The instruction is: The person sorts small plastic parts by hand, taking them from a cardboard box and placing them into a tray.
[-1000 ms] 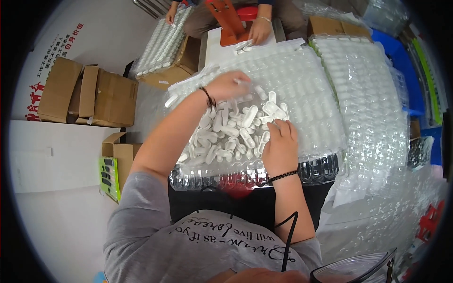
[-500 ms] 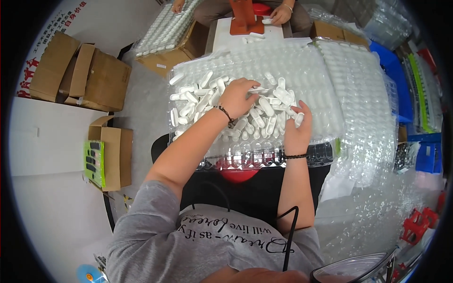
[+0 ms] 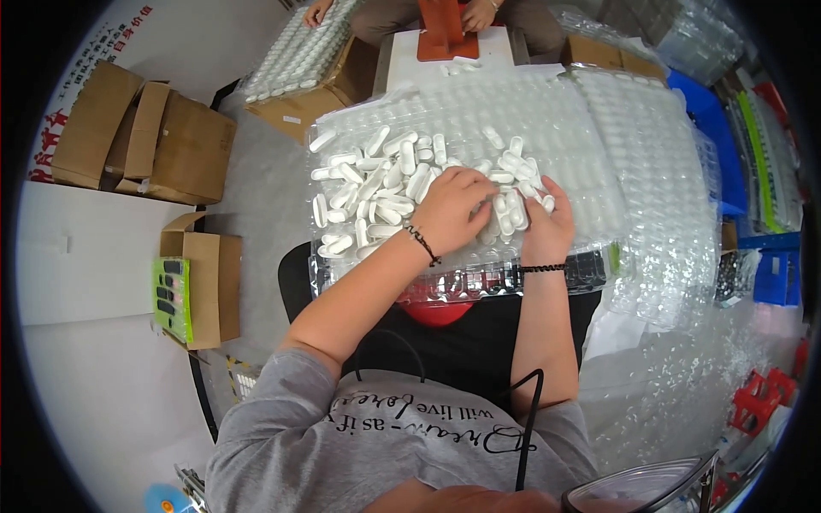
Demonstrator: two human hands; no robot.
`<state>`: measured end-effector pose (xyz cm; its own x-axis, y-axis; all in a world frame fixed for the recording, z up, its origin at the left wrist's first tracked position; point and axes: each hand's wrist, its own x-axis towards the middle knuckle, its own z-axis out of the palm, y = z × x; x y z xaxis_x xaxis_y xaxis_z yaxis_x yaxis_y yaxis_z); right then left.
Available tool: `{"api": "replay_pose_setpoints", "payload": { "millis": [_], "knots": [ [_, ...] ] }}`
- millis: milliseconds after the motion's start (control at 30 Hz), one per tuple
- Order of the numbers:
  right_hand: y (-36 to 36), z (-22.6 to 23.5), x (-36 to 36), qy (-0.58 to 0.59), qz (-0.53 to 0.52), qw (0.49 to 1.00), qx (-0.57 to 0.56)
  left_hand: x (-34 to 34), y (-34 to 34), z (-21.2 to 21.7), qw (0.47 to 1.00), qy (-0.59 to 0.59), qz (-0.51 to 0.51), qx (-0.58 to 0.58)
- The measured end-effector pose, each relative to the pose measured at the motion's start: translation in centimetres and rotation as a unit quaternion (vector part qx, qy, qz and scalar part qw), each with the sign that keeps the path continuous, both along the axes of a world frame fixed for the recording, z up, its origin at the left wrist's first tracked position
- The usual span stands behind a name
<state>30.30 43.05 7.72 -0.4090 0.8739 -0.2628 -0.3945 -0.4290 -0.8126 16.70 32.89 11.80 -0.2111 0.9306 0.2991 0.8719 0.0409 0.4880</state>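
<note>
A loose pile of small oblong white plastic pieces, some showing a hollow side, lies on stacked clear plastic trays in front of me. My left hand is palm down at the right part of the pile, fingers bent and thumb apart, its fingertips beside several pieces. Whether it touches them is hard to see. My right hand is turned palm up at the pile's right edge, with a few white pieces between thumb and fingers. Other white pieces lie between the two hands.
More clear trays are stacked to the right. Across from me, a person's hand is near an orange-brown stand on a white table. Cardboard boxes stand at the left, blue bins at the right.
My left hand has moved down and to the right, nearer my right hand, and pieces there have shifted. The person across has drawn a hand back toward the stand.
</note>
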Motion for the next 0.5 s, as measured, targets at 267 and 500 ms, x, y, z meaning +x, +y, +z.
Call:
{"api": "replay_pose_setpoints", "payload": {
  "millis": [267,500],
  "knots": [
    [0.1,1.5,-0.1,0.015,-0.022,0.999,-0.026,0.0,3.0,-1.4,0.99,0.051,0.066,-0.113],
    [0.0,1.4,0.5,-0.01,0.026,0.993,0.116,0.6,1.4,0.7,0.999,-0.044,-0.005,0.022]
  ]
}}
